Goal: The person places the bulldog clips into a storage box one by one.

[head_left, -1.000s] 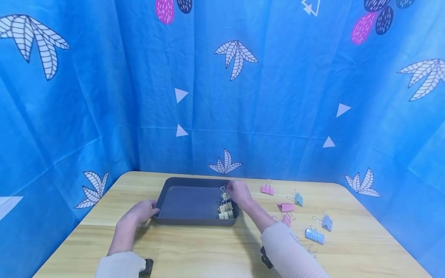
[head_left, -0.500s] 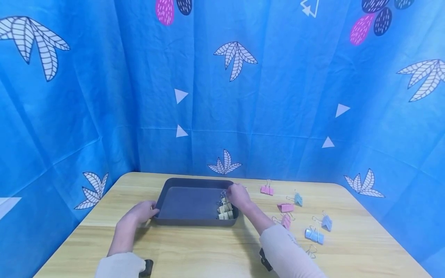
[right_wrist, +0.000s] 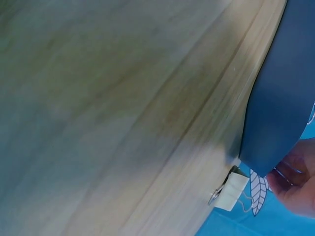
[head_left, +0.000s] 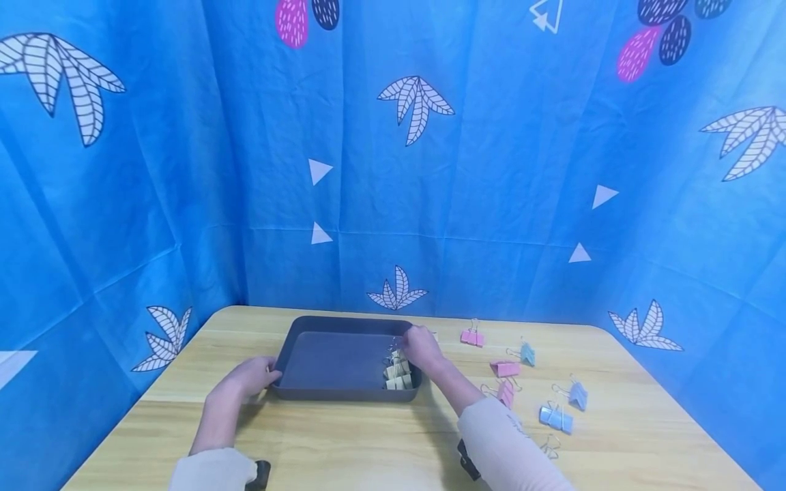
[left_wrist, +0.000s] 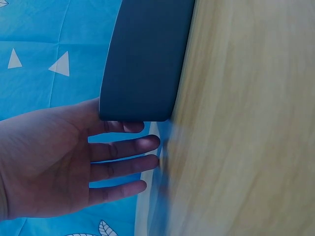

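Observation:
A dark grey rectangular tray (head_left: 344, 394) lies on the table. Several yellowish binder clips (head_left: 399, 382) stand in a row along its right end. My left hand (head_left: 248, 377) is at the tray's left end, thumb at the rim; in the left wrist view the left hand (left_wrist: 64, 157) has straight, spread fingers and a thumb hidden behind the tray. Reaching over the right rim, my right hand (head_left: 422, 349) has curled fingers at the far end of the row. Thin wire shows between the fingers of the right hand (right_wrist: 298, 184); the clip's body there is hidden.
Right of the tray lie pink binder clips (head_left: 472, 337), a teal clip (head_left: 527, 353) and blue clips (head_left: 556, 419). A whitish clip (right_wrist: 231, 191) sits beside the tray's far right corner, mostly behind my right hand in the head view. A blue patterned curtain (head_left: 393, 170) surrounds the table.
My right hand has moved slightly down and toward the clip row. The farthest clip in the tray now sits closer to the others. My left hand stays at the left end.

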Action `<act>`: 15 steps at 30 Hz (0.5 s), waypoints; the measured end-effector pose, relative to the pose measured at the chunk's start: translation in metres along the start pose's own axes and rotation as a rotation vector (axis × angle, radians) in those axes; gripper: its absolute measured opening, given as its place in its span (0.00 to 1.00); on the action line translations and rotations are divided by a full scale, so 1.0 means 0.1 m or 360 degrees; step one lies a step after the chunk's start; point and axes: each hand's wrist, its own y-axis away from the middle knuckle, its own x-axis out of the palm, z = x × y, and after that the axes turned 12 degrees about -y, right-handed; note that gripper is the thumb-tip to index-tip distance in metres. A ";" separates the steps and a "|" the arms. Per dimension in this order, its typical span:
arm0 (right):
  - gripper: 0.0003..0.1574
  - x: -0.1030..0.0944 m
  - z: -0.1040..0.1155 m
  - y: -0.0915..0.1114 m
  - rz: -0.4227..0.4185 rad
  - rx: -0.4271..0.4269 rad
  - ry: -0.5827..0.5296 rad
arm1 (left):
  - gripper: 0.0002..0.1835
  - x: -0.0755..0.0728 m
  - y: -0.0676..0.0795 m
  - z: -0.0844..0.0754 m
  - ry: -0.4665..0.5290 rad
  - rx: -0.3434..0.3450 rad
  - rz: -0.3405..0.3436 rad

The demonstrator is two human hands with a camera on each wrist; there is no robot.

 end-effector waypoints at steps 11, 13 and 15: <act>0.09 -0.07 -0.03 -0.04 -0.0032 0.0009 -0.0069 | 0.17 0.00 -0.02 0.01 -0.0011 -0.0010 0.0005; 0.09 -0.11 -0.03 -0.06 -0.0069 0.0021 -0.0064 | 0.15 0.00 -0.02 0.01 -0.0017 -0.0011 0.0004; 0.08 -0.16 -0.03 -0.09 -0.0125 0.0024 -0.0071 | 0.13 0.00 -0.02 0.01 -0.0019 -0.0007 0.0003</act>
